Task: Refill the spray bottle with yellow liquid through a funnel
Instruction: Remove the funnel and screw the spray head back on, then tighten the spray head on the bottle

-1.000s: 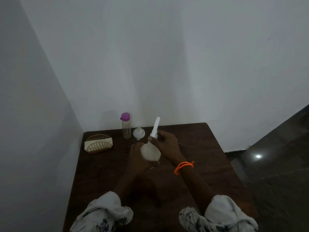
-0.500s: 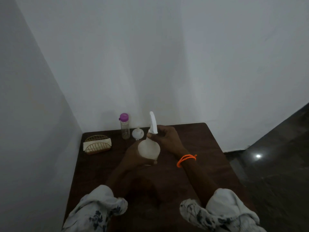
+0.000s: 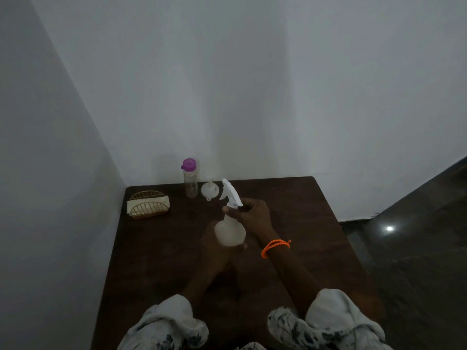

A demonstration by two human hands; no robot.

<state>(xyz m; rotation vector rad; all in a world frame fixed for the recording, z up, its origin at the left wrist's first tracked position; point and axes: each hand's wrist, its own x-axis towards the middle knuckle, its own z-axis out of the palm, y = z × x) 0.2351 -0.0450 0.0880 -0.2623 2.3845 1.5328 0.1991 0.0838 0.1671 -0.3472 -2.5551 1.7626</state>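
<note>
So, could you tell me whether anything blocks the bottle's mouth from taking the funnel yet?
Yes: the white spray head still sits on the spray bottle, gripped at its collar by the right hand. The funnel stands apart on the table.

Spray bottle [image 3: 230, 233]: frosted white body, white trigger head. Funnel [image 3: 209, 190]: white. Clear bottle [image 3: 190, 181]: purple cap. Wire holder [image 3: 148, 206]: gold, with cream napkins. Bench [image 3: 303, 210]: dark brown. Bracelet [image 3: 275, 246]: orange. Sleeves [image 3: 328, 322]: white, dark floral print.
</note>
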